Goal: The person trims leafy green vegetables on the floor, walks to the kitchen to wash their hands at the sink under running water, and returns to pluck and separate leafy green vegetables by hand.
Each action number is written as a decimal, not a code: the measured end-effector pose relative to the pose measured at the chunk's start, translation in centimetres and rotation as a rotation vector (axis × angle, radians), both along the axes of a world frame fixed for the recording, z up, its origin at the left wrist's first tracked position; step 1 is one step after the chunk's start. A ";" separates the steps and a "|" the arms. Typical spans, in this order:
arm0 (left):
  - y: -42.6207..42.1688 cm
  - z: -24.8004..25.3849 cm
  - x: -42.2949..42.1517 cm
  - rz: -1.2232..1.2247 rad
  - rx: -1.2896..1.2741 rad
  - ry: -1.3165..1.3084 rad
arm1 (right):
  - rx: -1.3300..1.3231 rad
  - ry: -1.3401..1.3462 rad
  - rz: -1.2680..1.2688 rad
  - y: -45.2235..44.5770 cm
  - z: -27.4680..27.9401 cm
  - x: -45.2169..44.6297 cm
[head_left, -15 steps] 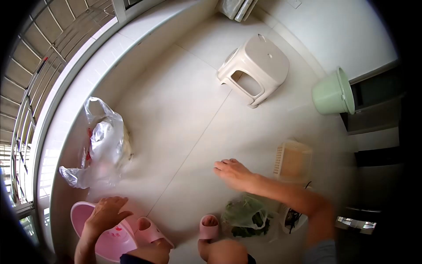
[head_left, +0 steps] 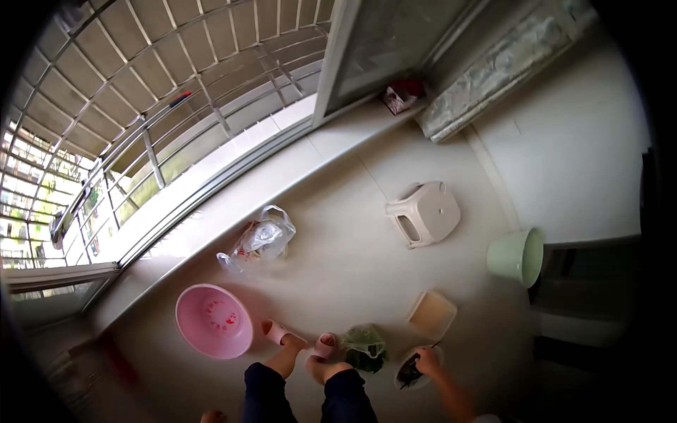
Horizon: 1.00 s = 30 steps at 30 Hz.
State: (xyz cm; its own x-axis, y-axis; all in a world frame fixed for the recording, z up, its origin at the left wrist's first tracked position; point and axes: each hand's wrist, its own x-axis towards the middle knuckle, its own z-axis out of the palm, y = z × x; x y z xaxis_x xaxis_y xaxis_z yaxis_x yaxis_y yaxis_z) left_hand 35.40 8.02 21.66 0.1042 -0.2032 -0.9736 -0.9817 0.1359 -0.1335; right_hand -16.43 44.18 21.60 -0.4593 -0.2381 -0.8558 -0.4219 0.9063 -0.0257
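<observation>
At the lower right my right hand (head_left: 427, 361) reaches over a white bowl (head_left: 421, 381) with dark contents; its fingers look bent, but whether they hold anything is hidden. Only a small part of my left hand (head_left: 214, 417) shows at the bottom edge, its fingers unclear. Left of the bowl lies a clear bag of leafy greens (head_left: 364, 347), beside my pink slippers. Above the bowl is a rectangular basket (head_left: 431, 315). The pink basin (head_left: 214, 321) stands to the left of my feet, with red marks on its inside.
A beige stool (head_left: 435, 211) stands on the tiled floor, with a green bucket (head_left: 515, 256) to its right near the wall. A crumpled clear plastic bag (head_left: 266, 237) lies by the raised ledge (head_left: 293, 166). Barred windows run along the upper left.
My right hand has moved from over the open floor to the white bowl. My left hand has dropped from beside the basin to the bottom edge. The view has turned and widened.
</observation>
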 end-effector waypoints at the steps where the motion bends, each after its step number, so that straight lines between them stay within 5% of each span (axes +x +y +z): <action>1: 0.2 -2.0 0.8 0.176 0.057 -0.070 | 0.033 0.030 -0.079 -2.5 2.7 -0.7; 3: -1.3 1.7 -4.4 0.064 -0.201 0.139 | -0.047 0.078 -0.166 -6.3 6.3 -1.8; 8: -7.3 2.7 -15.1 0.412 -0.639 0.678 | -0.690 0.239 0.003 -18.6 10.1 -6.0; 10: -9.3 4.4 -18.8 0.520 -0.716 0.771 | -0.694 0.192 0.035 -23.1 12.4 -8.3; 15: -8.4 7.2 -22.2 0.713 -0.979 0.686 | -0.584 0.023 0.313 -31.8 13.5 -19.1; 18: -3.6 10.5 -26.7 0.902 -1.134 0.354 | -0.653 -0.171 0.411 -41.4 8.3 -26.0; 19: -1.9 11.0 -29.2 1.030 -1.181 0.277 | -0.690 -0.206 0.640 -45.0 8.3 -26.7; 20: 0.2 11.9 -32.4 1.077 -1.165 0.190 | -0.646 -0.269 0.691 -46.7 7.8 -27.5; 22: 2.0 11.5 -39.9 1.566 -1.082 0.126 | -0.516 -0.457 0.488 -49.4 6.1 -28.4; 24: 3.8 10.1 -46.9 1.367 -1.102 0.311 | -0.442 -0.499 0.550 -50.5 5.9 -29.4; 30: 6.2 6.9 -61.3 1.516 -0.799 0.652 | -0.192 -0.657 0.881 -53.2 3.2 -25.7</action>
